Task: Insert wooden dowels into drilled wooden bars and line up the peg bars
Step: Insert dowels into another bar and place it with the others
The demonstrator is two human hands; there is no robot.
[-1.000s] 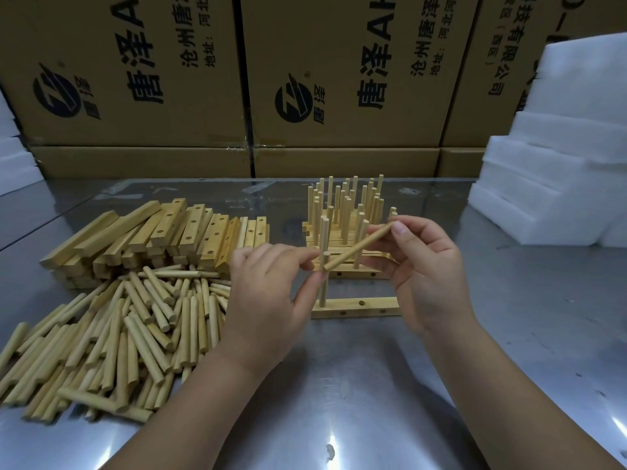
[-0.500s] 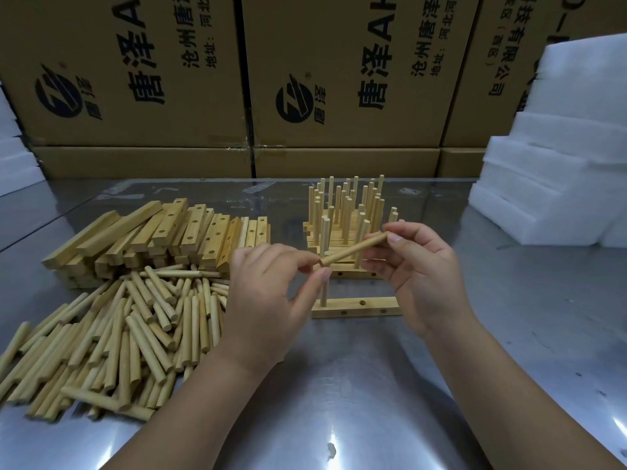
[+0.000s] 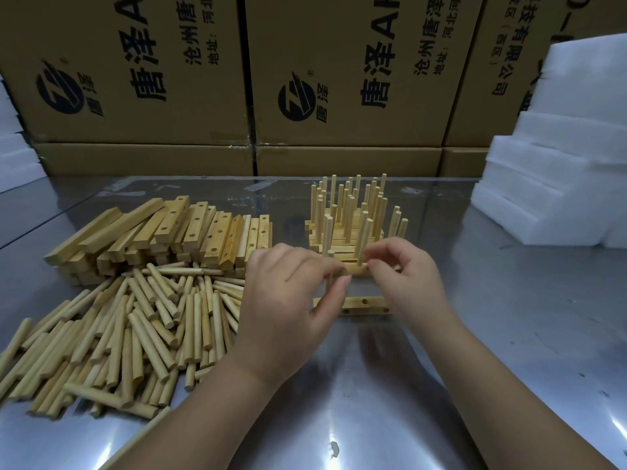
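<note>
The drilled bar (image 3: pixel 353 305) lies flat on the steel table (image 3: pixel 475 334) just in front of the person, its long side across the view, with one dowel already standing upright (image 3: pixel 328 266) at its left end and at least two empty holes showing dark on its top face. Above it, a loose dowel (image 3: pixel 354 270) is held roughly level between both hands: the left hand (image 3: pixel 288 300) pinches one end with thumb and curled fingers, the right hand (image 3: pixel 407 276) pinches the other with fingertips closed on it. Most of its length is hidden by the fingers.

To do this step well, the dowel should be tipped upright by the right hand, its lower end set squarely over the next open hole, then pressed straight down; a slanted entry would likely bind or lean. The left hand would do best steadying the bar so it does not slide on the slick metal.

Just behind stand the finished peg bars (image 3: pixel 349 228), packed in rows. To the left lie the pile of spare dowels (image 3: pixel 135 327) and the stack of undrilled-looking and drilled bars (image 3: pixel 163 232); cardboard boxes (image 3: pixel 339 79) and white foam blocks (image 3: pixel 559 164) close the back
</note>
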